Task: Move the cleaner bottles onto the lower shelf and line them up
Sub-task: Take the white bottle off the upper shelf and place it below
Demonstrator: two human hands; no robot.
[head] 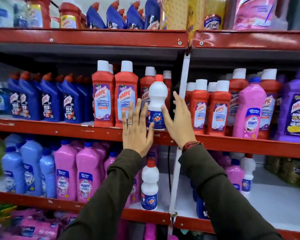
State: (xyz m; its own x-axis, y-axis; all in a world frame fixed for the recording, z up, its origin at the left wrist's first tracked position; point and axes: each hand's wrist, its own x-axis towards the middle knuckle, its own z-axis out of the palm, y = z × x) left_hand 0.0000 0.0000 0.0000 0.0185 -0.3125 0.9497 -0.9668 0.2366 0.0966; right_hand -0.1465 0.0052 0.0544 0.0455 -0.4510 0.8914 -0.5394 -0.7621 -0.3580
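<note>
Your left hand [137, 129] and right hand [177, 121] are spread at both sides of the white bottle [157, 103], at the middle shelf's front edge [59, 129], ready to lift it down.

Retail shop, cleaning-products aisle. Red metal shelving [87, 38] stacked in tiers, packed with rows of identical branded cleaner bottles [103, 99], labels facing out.

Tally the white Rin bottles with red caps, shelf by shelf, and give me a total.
Middle shelf, between the hands: 1
Lower shelf, left of the white upright: 1
Lower shelf, right bay: 1
Total: 3
</note>
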